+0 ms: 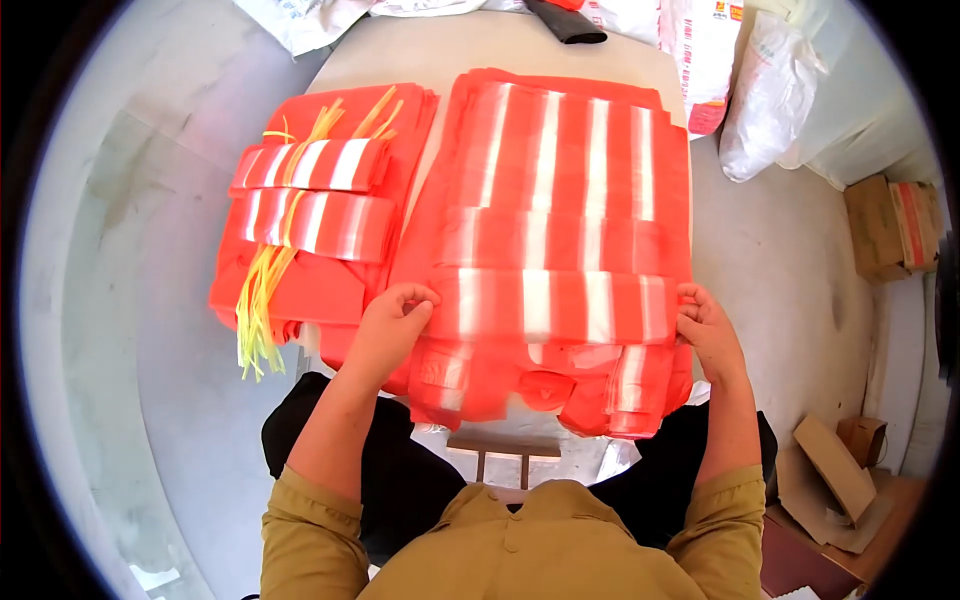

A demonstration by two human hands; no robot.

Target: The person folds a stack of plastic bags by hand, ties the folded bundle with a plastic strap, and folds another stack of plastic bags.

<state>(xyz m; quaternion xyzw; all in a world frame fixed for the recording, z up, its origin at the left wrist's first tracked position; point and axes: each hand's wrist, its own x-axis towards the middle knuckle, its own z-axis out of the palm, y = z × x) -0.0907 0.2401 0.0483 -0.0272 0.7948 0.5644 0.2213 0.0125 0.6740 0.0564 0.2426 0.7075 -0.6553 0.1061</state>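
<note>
A stack of red plastic bags with white stripes (570, 150) lies in front of me. Its near part is folded over into a flat striped band (565, 305). My left hand (397, 318) pinches the left end of this fold between thumb and fingers. At the opposite end, my right hand (708, 328) has its fingers curled closed on the fold's edge. Loose bag ends (540, 385) hang over the table's near edge below the fold. To the left, folded striped bundles (320, 225) rest on more red bags, with yellow strips (262, 295) draped across them.
The pale table (420, 55) carries both stacks. White printed sacks (700, 60) and a dark tube-like item (567, 22) are at its far side. A filled white bag (768, 100) stands beyond the right corner. Cardboard boxes (890, 230) sit at the right.
</note>
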